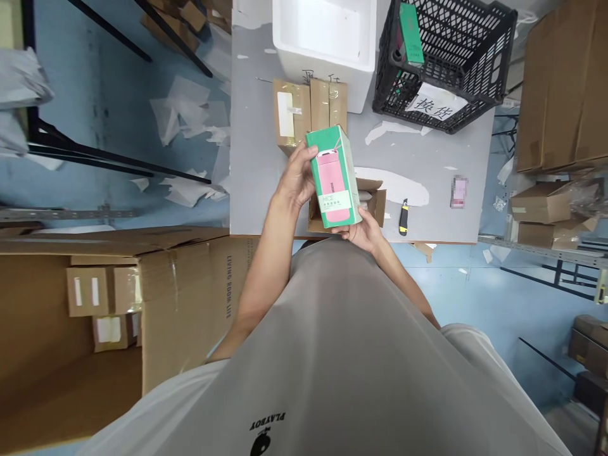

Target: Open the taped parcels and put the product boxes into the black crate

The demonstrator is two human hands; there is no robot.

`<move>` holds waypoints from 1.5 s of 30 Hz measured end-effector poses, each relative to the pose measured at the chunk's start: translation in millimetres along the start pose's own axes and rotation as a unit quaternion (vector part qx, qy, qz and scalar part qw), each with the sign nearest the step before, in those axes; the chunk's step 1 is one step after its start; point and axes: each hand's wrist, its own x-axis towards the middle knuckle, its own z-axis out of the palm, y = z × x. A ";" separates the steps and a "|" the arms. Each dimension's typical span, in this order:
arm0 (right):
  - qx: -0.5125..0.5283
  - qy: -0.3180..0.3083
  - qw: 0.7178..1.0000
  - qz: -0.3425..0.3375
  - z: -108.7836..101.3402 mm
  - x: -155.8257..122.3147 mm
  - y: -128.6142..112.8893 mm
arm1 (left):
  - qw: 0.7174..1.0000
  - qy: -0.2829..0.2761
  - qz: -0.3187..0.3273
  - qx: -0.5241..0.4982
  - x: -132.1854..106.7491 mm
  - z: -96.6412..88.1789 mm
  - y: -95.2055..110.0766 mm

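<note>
A green box with a pink tumbler pictured on its front (331,183) is held up near the table's front edge. My left hand (298,176) grips its upper left side, thumb on the front. At its lower right corner, my right hand (365,229) closes on the bottom edge. Beneath the green box stands an opened cardboard carton (377,206), mostly hidden, with its flaps up. A black and yellow utility knife (403,217) lies to the right of the carton. Two taped brown cartons (292,114) sit just behind the green box.
On the grey table (256,183) stand a white foam bin (327,66) and a black plastic crate (446,69) holding another green box (411,35). A blurred pink item (458,192) lies at the right. A large carton (190,304) with small parcels inside is at my left.
</note>
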 end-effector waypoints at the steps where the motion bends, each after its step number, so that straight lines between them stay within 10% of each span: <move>1: -0.038 -0.007 0.999 -0.007 -3.6 -0.6 -2.7 | 1.000 0.004 0.002 0.002 0.2 -1.6 0.0; 10: -0.309 0.052 0.934 -0.170 -16.8 1.5 -34.1 | 0.997 0.038 0.009 0.071 6.3 -21.7 -5.8; 19: -0.213 0.039 0.960 -0.176 9.8 2.8 -28.6 | 0.998 0.042 -0.004 0.040 -17.6 -13.3 -1.9; 30: -0.166 0.039 0.968 -0.185 -1.3 12.6 -30.3 | 0.982 -0.008 -0.181 -0.056 -101.0 -12.2 -18.7; 45: -0.189 -0.013 0.967 -0.173 -4.7 18.6 -36.9 | 0.973 -0.040 -0.198 -0.110 -98.8 -7.8 -28.7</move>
